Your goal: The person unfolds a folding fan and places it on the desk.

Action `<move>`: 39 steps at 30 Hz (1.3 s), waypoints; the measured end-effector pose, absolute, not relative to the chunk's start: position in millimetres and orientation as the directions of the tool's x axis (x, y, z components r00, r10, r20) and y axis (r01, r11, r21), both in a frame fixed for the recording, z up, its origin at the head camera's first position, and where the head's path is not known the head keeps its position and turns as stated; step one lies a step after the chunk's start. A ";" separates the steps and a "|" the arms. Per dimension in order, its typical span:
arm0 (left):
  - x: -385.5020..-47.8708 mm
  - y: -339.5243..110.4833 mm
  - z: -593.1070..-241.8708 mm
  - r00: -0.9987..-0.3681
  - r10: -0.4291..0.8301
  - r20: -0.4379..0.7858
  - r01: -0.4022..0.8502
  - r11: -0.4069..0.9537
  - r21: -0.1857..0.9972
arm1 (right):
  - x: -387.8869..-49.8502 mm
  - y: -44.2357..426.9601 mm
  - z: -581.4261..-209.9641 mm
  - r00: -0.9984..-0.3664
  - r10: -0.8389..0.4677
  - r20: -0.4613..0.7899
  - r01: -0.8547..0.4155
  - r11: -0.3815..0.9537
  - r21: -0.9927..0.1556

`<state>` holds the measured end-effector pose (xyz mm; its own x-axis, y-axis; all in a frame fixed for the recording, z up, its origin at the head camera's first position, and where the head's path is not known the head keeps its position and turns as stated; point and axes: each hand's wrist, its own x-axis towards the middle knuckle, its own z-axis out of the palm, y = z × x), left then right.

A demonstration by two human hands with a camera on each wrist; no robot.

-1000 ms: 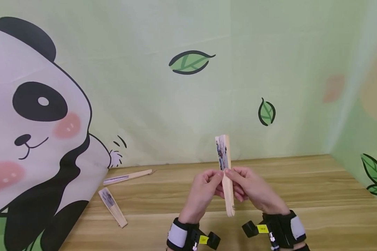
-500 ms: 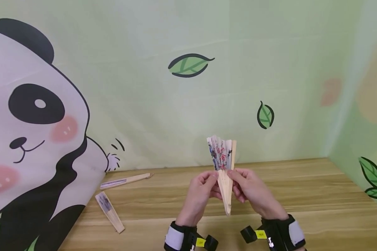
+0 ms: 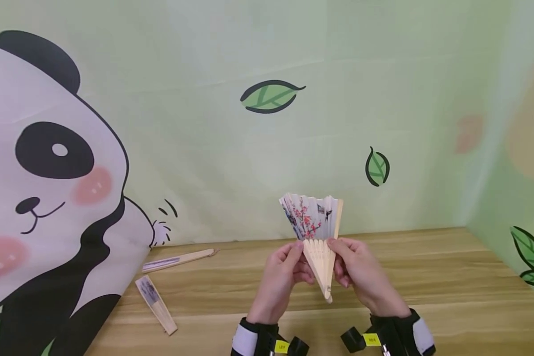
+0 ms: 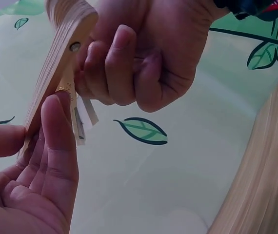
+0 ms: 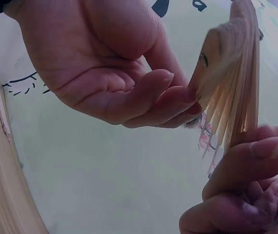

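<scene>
Between the two hands is a folding fan (image 3: 313, 217), partly spread, its pale wooden ribs meeting at a pivot at the bottom. Pink blossoms and dark marks are printed on its white leaf. The left hand (image 3: 278, 277) pinches the fan's left edge with thumb and fingers. On the other edge, the right hand (image 3: 365, 274) grips the outer rib, thumb in front. Seen from the left wrist, the stacked ribs (image 4: 56, 63) and a metal pivot pin show close up. In the right wrist view the ribs (image 5: 227, 87) fan apart between both hands.
Two closed folding fans lie on the wooden table (image 3: 231, 316) to the left: one fan (image 3: 178, 260) near the back edge, another fan (image 3: 156, 304) in front of it. A printed panda backdrop (image 3: 182, 123) rises behind the table and at its left side.
The fan was nearly closed a second ago. It has spread wider as the left hand moved slightly left and the right hand slightly right, uncovering more of the printed leaf.
</scene>
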<state>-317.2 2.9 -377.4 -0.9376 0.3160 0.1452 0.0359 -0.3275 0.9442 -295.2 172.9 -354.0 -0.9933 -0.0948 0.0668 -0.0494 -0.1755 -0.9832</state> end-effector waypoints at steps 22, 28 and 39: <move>-318.7 -6.3 -372.2 -0.955 0.241 0.174 0.081 -0.352 0.932 | -291.3 158.7 -352.0 -0.995 0.073 0.063 -0.080 -0.246 -0.966; -317.9 -8.9 -371.2 -0.955 0.224 0.195 0.099 -0.377 0.921 | -290.8 157.7 -350.6 -0.988 0.139 0.061 -0.093 -0.235 -0.968; -317.1 -6.3 -369.1 -0.949 0.188 0.252 0.153 -0.424 0.893 | -288.5 157.4 -347.9 -0.972 0.218 0.087 -0.142 -0.249 -0.958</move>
<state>-317.1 -6.3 -369.1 -0.9493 0.1882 0.2516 0.1527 -0.4237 0.8929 -288.5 157.4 -347.9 -0.9721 0.2177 0.0872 -0.1418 -0.2492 -0.9580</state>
